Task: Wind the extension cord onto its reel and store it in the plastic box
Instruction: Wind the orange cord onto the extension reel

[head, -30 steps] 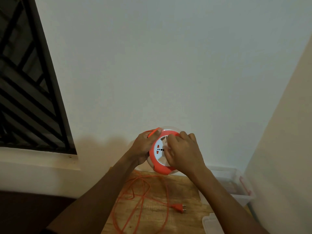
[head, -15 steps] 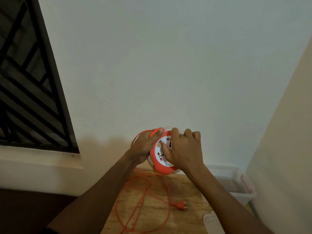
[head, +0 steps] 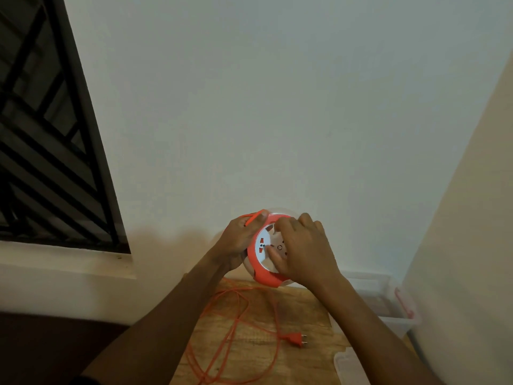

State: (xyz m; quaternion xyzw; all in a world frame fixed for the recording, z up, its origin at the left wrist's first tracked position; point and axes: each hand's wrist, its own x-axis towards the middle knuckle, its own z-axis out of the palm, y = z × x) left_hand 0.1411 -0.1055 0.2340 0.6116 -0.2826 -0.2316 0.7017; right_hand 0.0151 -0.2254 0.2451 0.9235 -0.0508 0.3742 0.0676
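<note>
— Sliding down across the white socket face, the right hand (head: 302,245) is now lying lower on the cord reel (head: 265,252) than half a second ago, when its fingers were reaching over the top rim; its thumb is now pressing near the centre of the face.

— And the left hand (head: 238,240)?

— It is gripping the reel's left edge as before, fingers curled behind it, thumb pinning a short bit of orange cord (head: 236,326) against the top rim. The right hand's fingers are bending over the right half of the disc and holding it.

— What is the reel looking like?

— It is showing as a round disc with an orange ring around a white face carrying socket holes and small orange marks; a clear outer rim is peeking out at the top. It is being held in the air in front of the pale wall, above the wooden table (head: 299,309).

— And the rest of the cord?

— It is lying in loose loops on the table, with the orange plug (head: 294,338) resting at its end, prongs pointing right. The socket marks are sitting at a different angle than earlier.

— The plastic box (head: 399,320)?

— It is sitting open at the table's far right corner against the wall, a red latch on its side, with its clear lid (head: 347,365) lying nearer, at the bottom edge.
</note>
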